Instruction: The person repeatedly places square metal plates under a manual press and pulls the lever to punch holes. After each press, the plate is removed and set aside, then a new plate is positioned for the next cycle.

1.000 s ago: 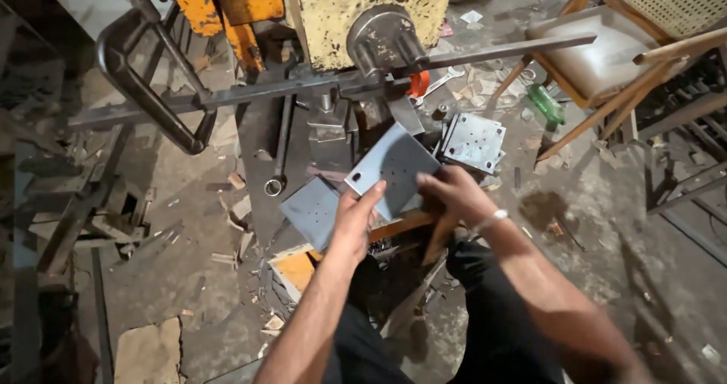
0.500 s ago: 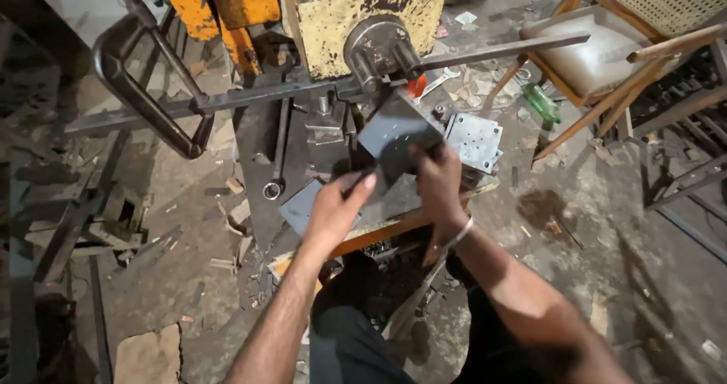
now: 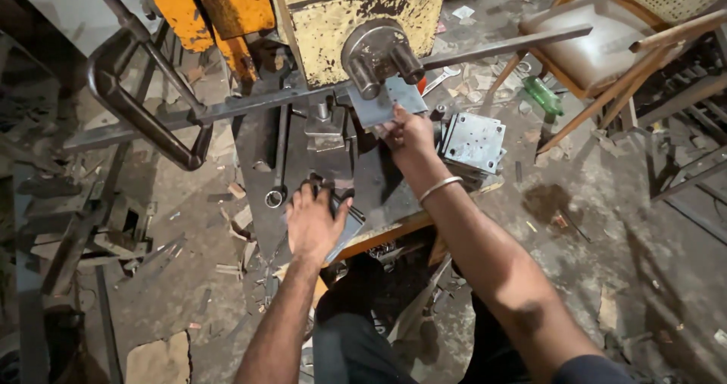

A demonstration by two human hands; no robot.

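A grey metal plate [image 3: 392, 100] is pinched at its lower edge by the right hand [image 3: 409, 134], fingers closed on it, just above frame centre. The plate is held tilted right under the two round steel pins [image 3: 382, 58] of the yellow press machine [image 3: 356, 13] at top centre; contact with the pins cannot be told. A silver bangle [image 3: 439, 189] is seen on the right wrist.

The left hand [image 3: 314, 221] is laid palm-down, fingers slightly spread, on a flat grey plate [image 3: 350, 225] on the dark machine bed [image 3: 261, 145], left of centre. Only a corner of that plate is seen past the fingers.

A stack of square perforated plates [image 3: 473, 140] is found just right of the right hand. A long steel bar [image 3: 227, 110] is seen crossing the frame from left to upper right, with a curved black handle [image 3: 129, 104] at upper left. A wrench [image 3: 279, 157] lies on the bed above the left hand. A green bottle [image 3: 544, 96] and a wooden chair [image 3: 598, 47] are at upper right. Metal scraps [image 3: 235, 225] are scattered over the floor.
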